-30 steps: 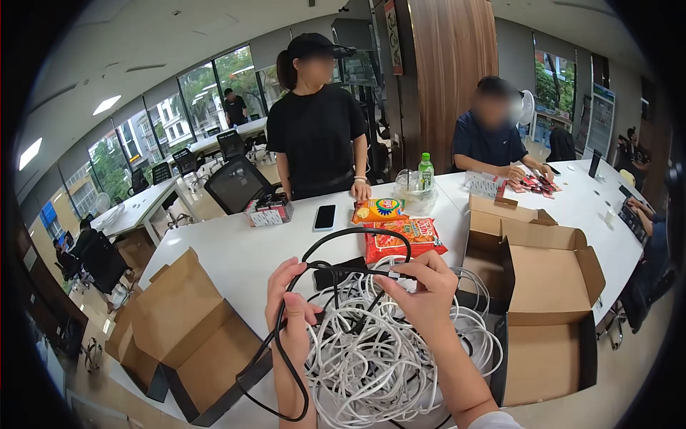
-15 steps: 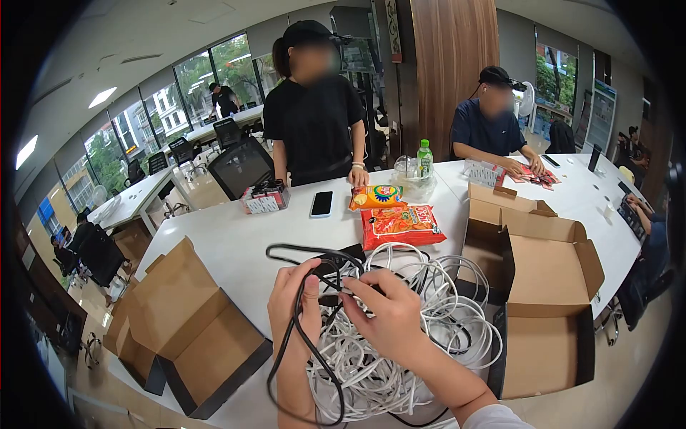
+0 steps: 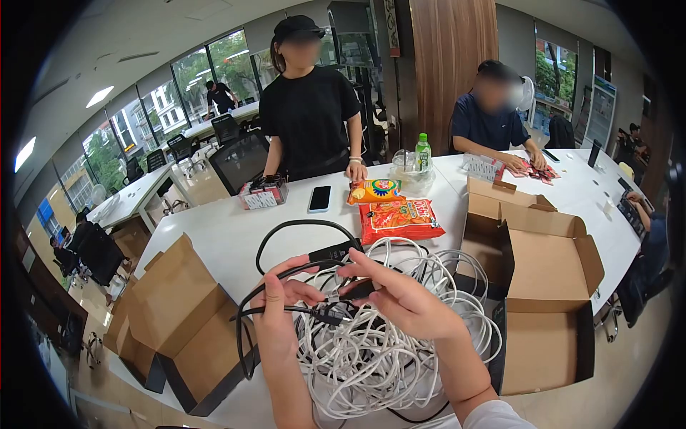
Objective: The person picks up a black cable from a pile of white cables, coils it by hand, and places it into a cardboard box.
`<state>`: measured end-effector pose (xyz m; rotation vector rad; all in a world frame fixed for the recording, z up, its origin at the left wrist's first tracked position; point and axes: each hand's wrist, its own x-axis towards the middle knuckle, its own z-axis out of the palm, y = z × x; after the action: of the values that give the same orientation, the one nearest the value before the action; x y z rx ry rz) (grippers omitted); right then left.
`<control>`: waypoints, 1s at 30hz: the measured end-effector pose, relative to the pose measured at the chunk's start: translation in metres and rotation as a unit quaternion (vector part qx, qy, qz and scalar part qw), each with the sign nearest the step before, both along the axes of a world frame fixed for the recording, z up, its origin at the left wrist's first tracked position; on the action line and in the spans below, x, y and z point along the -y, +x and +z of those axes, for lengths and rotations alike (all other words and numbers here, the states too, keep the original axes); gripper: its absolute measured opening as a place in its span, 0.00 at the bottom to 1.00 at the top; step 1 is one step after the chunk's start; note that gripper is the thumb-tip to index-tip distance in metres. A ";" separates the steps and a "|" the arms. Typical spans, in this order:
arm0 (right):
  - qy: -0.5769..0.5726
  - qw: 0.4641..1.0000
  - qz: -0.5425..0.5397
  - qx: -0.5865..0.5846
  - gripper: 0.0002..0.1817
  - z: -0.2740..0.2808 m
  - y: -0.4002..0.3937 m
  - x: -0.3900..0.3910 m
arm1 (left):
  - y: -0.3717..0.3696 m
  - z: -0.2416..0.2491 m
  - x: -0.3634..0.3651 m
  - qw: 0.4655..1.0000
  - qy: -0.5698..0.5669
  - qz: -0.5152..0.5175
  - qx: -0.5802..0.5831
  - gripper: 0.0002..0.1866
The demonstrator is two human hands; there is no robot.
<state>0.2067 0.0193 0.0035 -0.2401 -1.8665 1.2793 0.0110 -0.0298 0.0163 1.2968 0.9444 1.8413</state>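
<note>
A looped black cable [image 3: 246,357] passes through my left hand [image 3: 280,297], whose thumb and fingers are closed round it. One black plug [image 3: 330,315] sticks out to the right below those fingers, and a larger black connector [image 3: 330,253] shows beyond them. My right hand [image 3: 414,300] has its upper fingers stretched towards the left hand. Between them and the thumb side sits a dark plug [image 3: 359,289] with a metal tip; the thumb is partly hidden. Under both hands lies a tangled heap of white cables [image 3: 379,365] with some black strands in it.
Open cardboard boxes stand on the left [image 3: 214,343] and right [image 3: 547,350]. Beyond the heap are a red snack bag [image 3: 400,220], an orange snack bag [image 3: 373,191], a phone [image 3: 319,199] and a green-capped bottle [image 3: 423,154]. Two people are across the white table [image 3: 207,232].
My left hand has shifted left and lower with the black loop, which has swung left and upward. The right-hand fingers have straightened from a pinch, and more plugs show.
</note>
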 end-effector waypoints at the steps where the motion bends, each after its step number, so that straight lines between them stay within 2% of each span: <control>1: 0.013 1.000 -0.006 -0.004 0.39 0.000 0.000 -0.001 | -0.001 0.000 0.000 1.000 0.005 -0.018 0.010 0.31; 3: 0.041 0.999 -0.019 -0.013 0.39 0.000 -0.001 -0.003 | 0.001 0.002 0.003 0.999 -0.002 -0.045 0.031 0.30; 6: 0.102 0.986 -0.129 0.015 0.36 0.005 -0.007 0.002 | 0.006 0.003 0.004 0.993 -0.005 -0.091 0.078 0.29; 9: 0.241 0.936 -0.252 0.044 0.29 0.003 -0.011 0.000 | 0.007 0.001 0.007 0.986 -0.014 -0.147 0.083 0.28; 16: 0.193 0.893 -0.404 0.045 0.16 0.000 -0.009 0.001 | 0.011 0.000 0.017 0.988 -0.053 -0.142 -0.003 0.26; 18: 0.176 0.879 -0.433 0.092 0.15 0.006 -0.008 0.007 | 0.014 0.002 0.019 0.985 -0.067 -0.156 0.003 0.26; 21: 0.271 0.832 -0.479 0.072 0.14 0.002 -0.011 0.000 | 0.015 0.005 0.023 0.977 -0.088 -0.194 -0.020 0.29; 25: 0.325 0.767 -0.551 0.048 0.16 -0.004 -0.010 -0.009 | 0.019 0.012 0.029 0.966 -0.092 -0.229 -0.072 0.30; 28: 0.296 0.771 -0.563 0.037 0.21 0.002 -0.008 -0.004 | 0.018 0.010 0.028 0.977 -0.073 -0.199 -0.036 0.29; 30: 0.335 0.778 -0.531 0.040 0.25 0.009 -0.006 -0.008 | 0.015 0.011 0.029 0.983 -0.046 -0.176 -0.007 0.30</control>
<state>0.2006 0.0271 0.0124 -0.8096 -1.6592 -0.1833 0.0257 -0.0589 0.0273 1.3239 0.7425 1.5014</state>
